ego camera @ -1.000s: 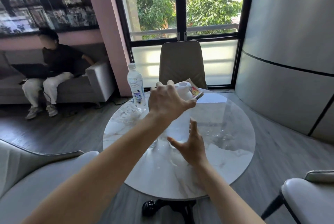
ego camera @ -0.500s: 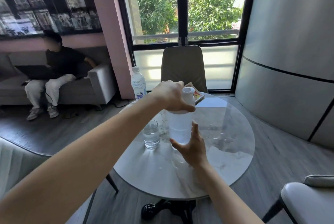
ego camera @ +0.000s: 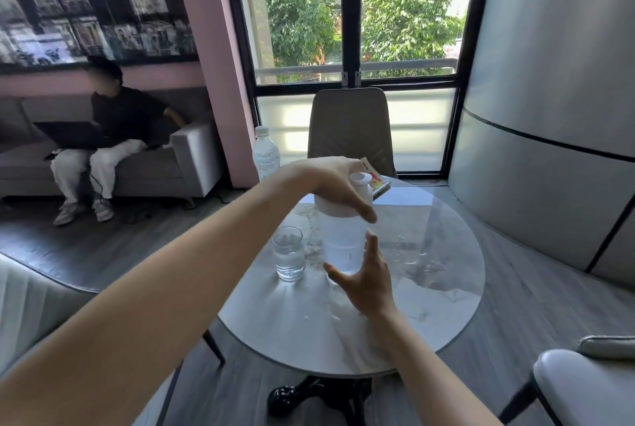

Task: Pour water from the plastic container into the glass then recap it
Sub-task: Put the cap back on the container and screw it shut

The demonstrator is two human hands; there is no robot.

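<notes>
Lounge or waiting area: sofa [ego camera: 192, 157], round marble table [ego camera: 429, 305], padded chairs [ego camera: 350, 126].

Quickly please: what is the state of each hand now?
Left hand: closed on the white lid of the plastic container.
Right hand: open, holding nothing, fingers spread beside the container's lower part.

Bright daylight from the window [ego camera: 350, 47] straight ahead; frosted lower panes glowing, sky patch at upper right blown out. Strong white glare across the glossy worktop [ego camera: 429, 271], with the window's reflection on its far side. Left of the room dimmer, wall pictures [ego camera: 86, 3] smeared and soft. Wide-angle bending along the edges: curved wall panels at right, stretched left forearm [ego camera: 137, 322] at lower left. Slight motion blur on the left hand [ego camera: 338, 185]. Backlit plastic container [ego camera: 343, 236] milky, translucent.
</notes>
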